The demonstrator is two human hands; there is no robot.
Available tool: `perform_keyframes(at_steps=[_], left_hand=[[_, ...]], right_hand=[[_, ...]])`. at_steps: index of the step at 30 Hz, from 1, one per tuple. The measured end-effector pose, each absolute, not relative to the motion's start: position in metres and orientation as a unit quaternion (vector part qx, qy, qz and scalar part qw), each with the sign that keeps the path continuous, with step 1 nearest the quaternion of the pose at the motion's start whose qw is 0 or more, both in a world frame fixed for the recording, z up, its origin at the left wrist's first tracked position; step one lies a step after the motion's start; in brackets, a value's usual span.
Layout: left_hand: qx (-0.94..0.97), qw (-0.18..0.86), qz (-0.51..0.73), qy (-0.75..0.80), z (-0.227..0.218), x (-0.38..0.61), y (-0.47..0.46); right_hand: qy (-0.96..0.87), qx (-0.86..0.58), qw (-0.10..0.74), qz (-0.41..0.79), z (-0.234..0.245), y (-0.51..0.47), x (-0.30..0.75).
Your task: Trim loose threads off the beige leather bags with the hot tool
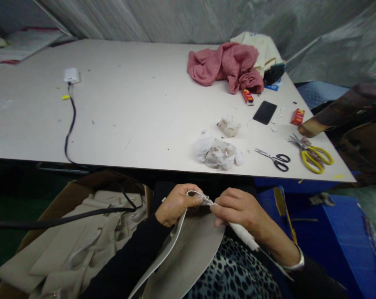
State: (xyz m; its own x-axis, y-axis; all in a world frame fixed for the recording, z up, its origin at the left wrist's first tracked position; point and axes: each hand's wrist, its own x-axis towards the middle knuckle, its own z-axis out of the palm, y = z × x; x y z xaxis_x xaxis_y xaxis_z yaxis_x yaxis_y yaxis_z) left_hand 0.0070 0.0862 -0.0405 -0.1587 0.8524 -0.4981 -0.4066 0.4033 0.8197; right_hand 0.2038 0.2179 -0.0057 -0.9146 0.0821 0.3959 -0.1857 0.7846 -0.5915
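The long, off-white, flat table (128, 104) stood before you, and the open, beige, leather-like bag (194, 241) was below its edge, across the black-spotted grey cloth (238, 270) on your lap. With only your lap beneath it, the bag could probably have slid if your pinch had loosened. Your left hand (178, 203) gripped the bag's folded rim between thumb and fingers; your right hand (238, 209) was curled around a slim, white, wrapped rod (244, 236). Its working end was hidden at the rim; if it had slipped under pressure, it might have marked the material or caught your left thumb, which was just beside it.

As for writing, the pale cream cloth (262, 45) had faint blue print, and the 2 small, red-and-yellow cardboard boxes (297, 117) and the flat blue packet (274, 86) carried lettering too small to read.
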Motion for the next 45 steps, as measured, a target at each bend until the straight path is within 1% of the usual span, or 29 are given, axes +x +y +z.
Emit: perform_keyframes(at_steps=[2, 5, 7, 9, 11, 13, 15, 17, 21, 24, 27, 31, 34, 41, 45], left_hand=[[0.190, 0.615, 0.516, 0.565, -0.039, 0.008, 0.086], [0.229, 0.579, 0.498, 0.604, -0.028, 0.011, 0.086], [0.283, 0.535, 0.470, 0.643, -0.015, 0.011, 0.086], [0.314, 0.476, 0.459, 0.682, 0.000, 0.005, 0.086], [0.294, 0.393, 0.493, 0.718, 0.015, -0.008, 0.083], [0.234, 0.300, 0.561, 0.735, 0.028, -0.027, 0.077], [0.168, 0.219, 0.631, 0.725, 0.039, -0.045, 0.067], [0.125, 0.169, 0.675, 0.707, 0.048, -0.058, 0.053], [0.077, 0.141, 0.691, 0.705, 0.047, -0.055, 0.016], [0.064, 0.115, 0.650, 0.748, 0.028, -0.037, -0.011], [0.058, 0.052, 0.611, 0.788, 0.004, -0.020, -0.030], [0.049, 0.017, 0.632, 0.773, -0.010, -0.007, -0.038], [0.058, 0.008, 0.626, 0.778, -0.008, -0.004, -0.038], [0.056, 0.006, 0.625, 0.778, -0.015, -0.006, -0.039], [0.059, 0.006, 0.611, 0.789, -0.021, -0.007, -0.043]], right_hand=[[-0.908, 0.020, 0.236, 0.346, -0.007, 0.217, 0.209], [-0.825, -0.084, 0.319, 0.459, -0.017, 0.212, 0.214], [-0.756, -0.172, 0.349, 0.526, -0.023, 0.205, 0.214], [-0.711, -0.227, 0.362, 0.558, -0.024, 0.197, 0.211], [-0.694, -0.257, 0.369, 0.562, -0.018, 0.192, 0.208], [-0.684, -0.284, 0.383, 0.553, -0.009, 0.189, 0.206], [-0.674, -0.307, 0.403, 0.538, 0.001, 0.190, 0.204], [-0.669, -0.320, 0.416, 0.525, 0.007, 0.193, 0.204], [-0.670, -0.319, 0.398, 0.539, 0.001, 0.199, 0.203], [-0.673, -0.332, 0.350, 0.561, -0.017, 0.195, 0.200], [-0.672, -0.336, 0.313, 0.581, -0.036, 0.179, 0.194], [-0.680, -0.296, 0.291, 0.605, -0.047, 0.157, 0.185], [-0.715, -0.292, 0.288, 0.566, -0.047, 0.154, 0.178], [-0.877, -0.269, 0.219, 0.332, -0.040, 0.161, 0.158], [-0.896, -0.286, 0.216, 0.263, -0.043, 0.155, 0.144]])
